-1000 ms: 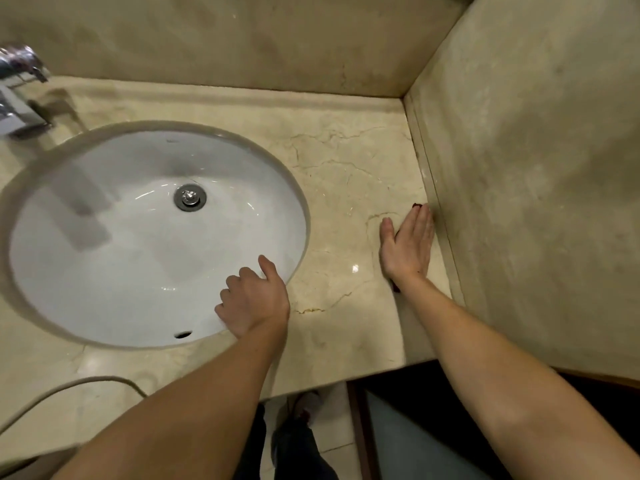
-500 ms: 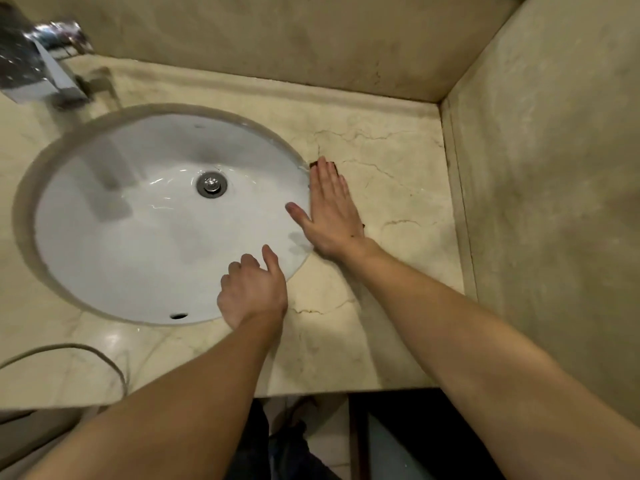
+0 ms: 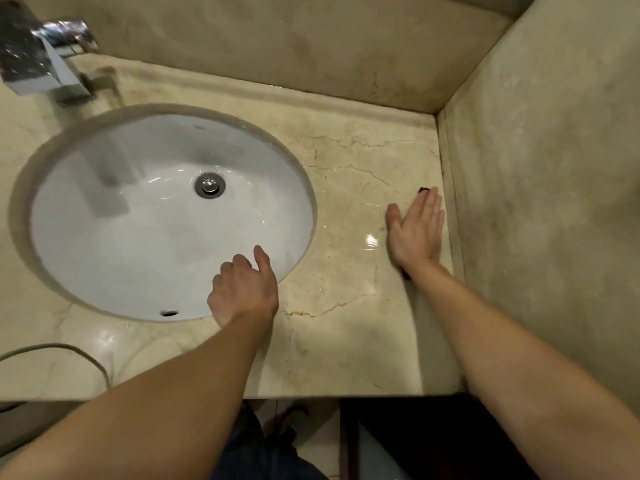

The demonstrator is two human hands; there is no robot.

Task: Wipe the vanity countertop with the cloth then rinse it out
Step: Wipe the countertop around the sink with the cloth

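Right of the sink (image 3: pixel 104 271), the right hand (image 3: pixel 417 233) presses the cloth (image 3: pixel 423 190) flat-fingered on the bench (image 3: pixel 346 341). The empty, loosely curled left hand (image 3: pixel 244 289) rests on its rim. Wiping looks underway, with rinsing left to do.

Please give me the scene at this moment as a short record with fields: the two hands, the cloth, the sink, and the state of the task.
sink: white, oval, set in the countertop
faucet: back left
right hand: flat on the countertop beside the wall, pressing the cloth
cloth: dark, almost hidden under the right hand
left hand: on the sink's front rim, fingers loosely curled, holding nothing
task: wiping stage; cloth not yet rinsed
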